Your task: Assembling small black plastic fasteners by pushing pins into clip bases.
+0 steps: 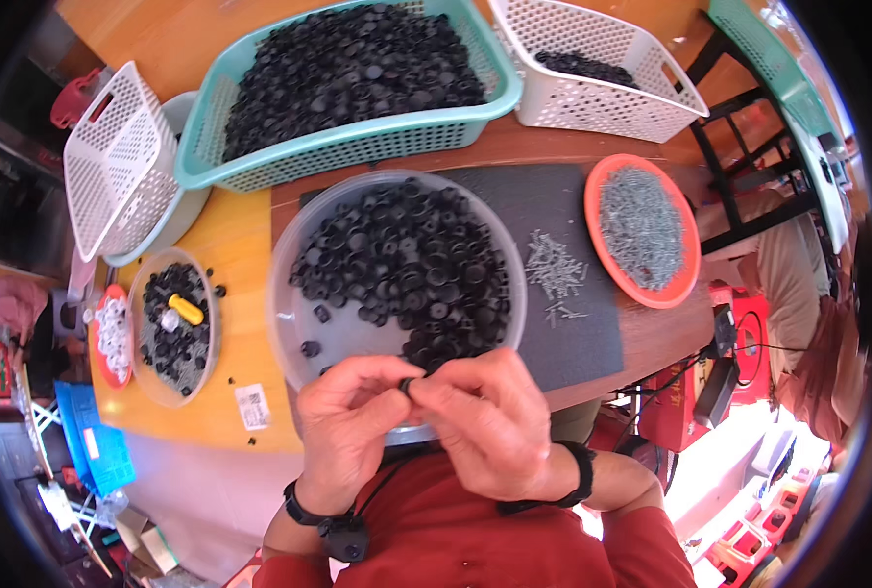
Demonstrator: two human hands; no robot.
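Presently, a small black part (405, 385) is at the near side of the bowl (353, 338), fingers of left hand (343, 431) and right hand (485, 421) clamped on it, tips nearly meeting. Bowl holds a heap (416, 245) of similar parts. Right of bowl: loose pins (554, 265) on a dark mat (593, 338), then an orange plate (593, 211) of pins (too fine to count). Beyond bowl: teal basket (358, 142), well filled. Left of bowl, on the surface (240, 235): mixed dish (213, 343), yellow item (186, 310) on top.
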